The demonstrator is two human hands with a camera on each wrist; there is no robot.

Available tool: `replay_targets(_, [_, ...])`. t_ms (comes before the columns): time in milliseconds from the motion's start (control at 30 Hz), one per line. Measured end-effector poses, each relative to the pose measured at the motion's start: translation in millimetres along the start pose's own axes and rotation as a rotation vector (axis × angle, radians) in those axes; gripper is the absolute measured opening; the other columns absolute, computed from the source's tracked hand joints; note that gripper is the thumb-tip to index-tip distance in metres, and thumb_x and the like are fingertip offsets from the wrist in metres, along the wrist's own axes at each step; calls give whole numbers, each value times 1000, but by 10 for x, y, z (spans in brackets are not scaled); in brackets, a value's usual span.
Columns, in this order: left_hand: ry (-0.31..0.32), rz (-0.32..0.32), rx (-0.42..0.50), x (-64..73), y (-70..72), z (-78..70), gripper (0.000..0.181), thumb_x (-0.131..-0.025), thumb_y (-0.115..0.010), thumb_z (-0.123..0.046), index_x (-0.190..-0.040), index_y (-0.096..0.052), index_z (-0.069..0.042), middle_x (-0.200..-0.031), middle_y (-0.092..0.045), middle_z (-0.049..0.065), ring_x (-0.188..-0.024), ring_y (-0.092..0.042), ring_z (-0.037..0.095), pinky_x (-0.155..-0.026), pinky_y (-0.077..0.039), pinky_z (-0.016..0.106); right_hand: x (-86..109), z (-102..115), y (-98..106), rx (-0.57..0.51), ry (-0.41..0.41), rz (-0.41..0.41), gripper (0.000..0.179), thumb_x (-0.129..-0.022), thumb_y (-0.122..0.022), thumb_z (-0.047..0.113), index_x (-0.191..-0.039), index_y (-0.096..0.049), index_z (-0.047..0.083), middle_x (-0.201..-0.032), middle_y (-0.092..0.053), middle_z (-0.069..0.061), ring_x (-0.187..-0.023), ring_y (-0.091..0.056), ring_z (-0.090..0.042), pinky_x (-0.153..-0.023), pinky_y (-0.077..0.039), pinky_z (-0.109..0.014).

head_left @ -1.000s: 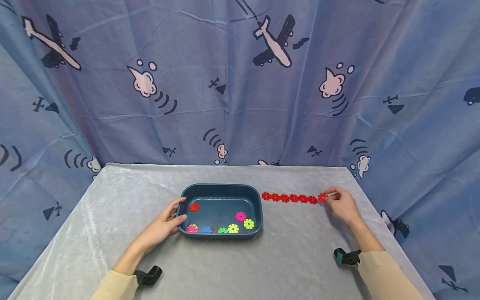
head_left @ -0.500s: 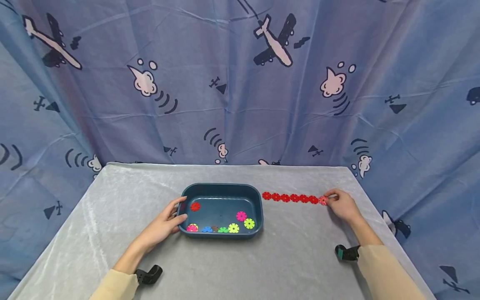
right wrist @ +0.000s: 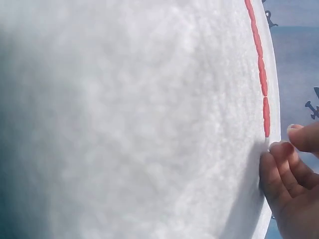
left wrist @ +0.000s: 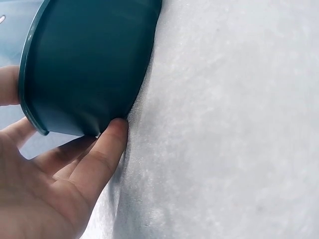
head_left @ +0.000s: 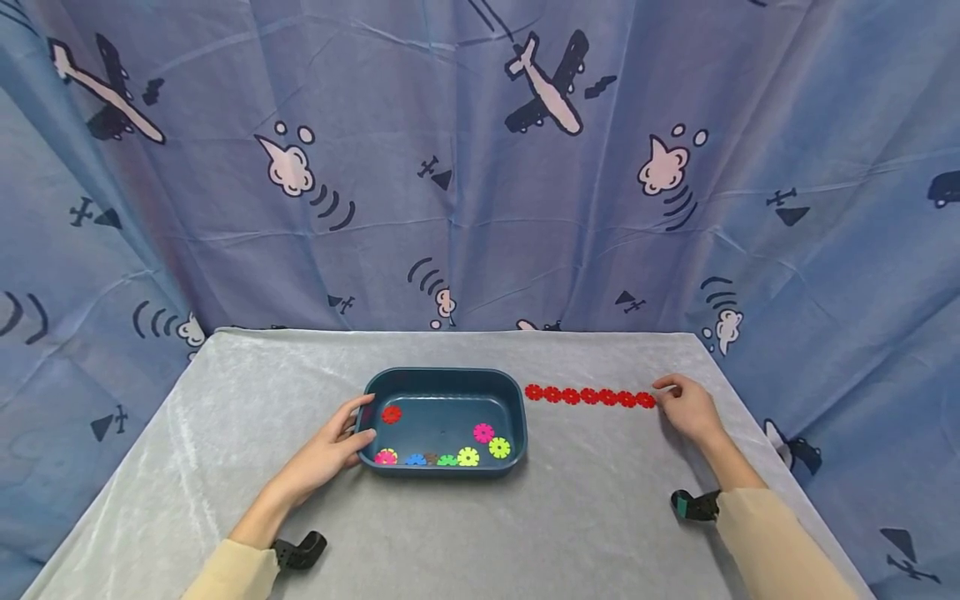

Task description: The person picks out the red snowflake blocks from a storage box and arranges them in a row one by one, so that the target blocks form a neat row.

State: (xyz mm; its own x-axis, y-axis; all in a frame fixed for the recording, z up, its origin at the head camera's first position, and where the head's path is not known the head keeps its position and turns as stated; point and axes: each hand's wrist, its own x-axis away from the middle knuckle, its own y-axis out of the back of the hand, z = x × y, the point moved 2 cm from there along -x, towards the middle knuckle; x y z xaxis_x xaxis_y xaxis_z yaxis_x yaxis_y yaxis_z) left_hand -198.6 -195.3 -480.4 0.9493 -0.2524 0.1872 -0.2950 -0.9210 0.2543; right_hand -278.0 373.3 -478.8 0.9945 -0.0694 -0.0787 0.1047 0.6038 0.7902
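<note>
My left hand (head_left: 325,450) holds the left end of a dark teal plastic bin (head_left: 442,472). In the left wrist view, fingers (left wrist: 102,159) lie against the bin's wall (left wrist: 89,69) near the tablecloth, with others over its rim. Notched interlocking discs lie inside: a red disc (head_left: 392,414), a pink disc (head_left: 483,433), yellow-green discs (head_left: 499,447) and others along the front wall. Right of the bin runs a row of red discs (head_left: 589,396), lying flat. Just beyond its right-end disc (head_left: 646,400) is my right hand (head_left: 688,410), thumb and fingers apart with nothing between them.
A pale grey plush cloth (head_left: 480,542) covers the table. Behind it and at both sides hangs a blue curtain (head_left: 480,167) printed with planes. A black wrist device (head_left: 300,552) sits on the left wrist, another device (head_left: 695,506) on the right.
My right hand has set a red disc down at the right end of the row, slid it against its neighbour and let go. The left hand stays on the bin.
</note>
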Motion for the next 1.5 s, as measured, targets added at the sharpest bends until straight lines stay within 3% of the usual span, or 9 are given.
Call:
replay_targets(300, [0, -3, -9, 11, 6, 7, 64, -105, -59, -30, -160, -26, -27, -164, -16, 27, -147, -30, 43, -105, -46, 53, 6, 376, 45, -64, 50, -40, 28, -103, -55, 14, -119, -65, -7, -86, -64, -15, -67, -57, -20, -57, -47, -32])
replay_targets(567, [3, 3, -5, 19, 4, 27, 63, -105, -58, -29, -160, -27, -28, -164, -14, 27, -148, -28, 42, -105, -45, 54, 46, 826, -7, -158, 74, 7, 33, -105, -56, 22, -123, -62, -5, -98, -64, -24, -80, -65, -33, -62, -52, -31])
replay_targets(767, [11, -1, -7, 8, -9, 41, 63, -105, -59, -29, -159, -27, -29, -164, -15, 26, -148, -29, 42, -105, -45, 53, 77, 1100, -74, -154, 130, 17, 31, -105, -57, 24, -121, -64, -1, -96, -66, -22, -77, -62, -26, -65, -52, -34])
replay_targets(1067, [-3, 3, -10, 10, -13, 41, 64, -105, -58, -29, -160, -26, -26, -163, -16, 28, -146, -32, 44, -104, -47, 54, 128, 1474, -257, -187, 200, 38, 27, -105, -59, 25, -118, -66, 3, -89, -65, -9, -76, -59, -22, -65, -49, -36])
replay_targets(1500, [-1, 3, 2, 1, -8, 18, 63, -106, -58, -28, -160, -26, -26, -163, -17, 28, -146, -33, 43, -104, -46, 53, 191, 2016, -613, -246, 264, 64, 22, -103, -63, 26, -115, -69, 9, -91, -65, -6, -81, -58, -23, -70, -50, -36])
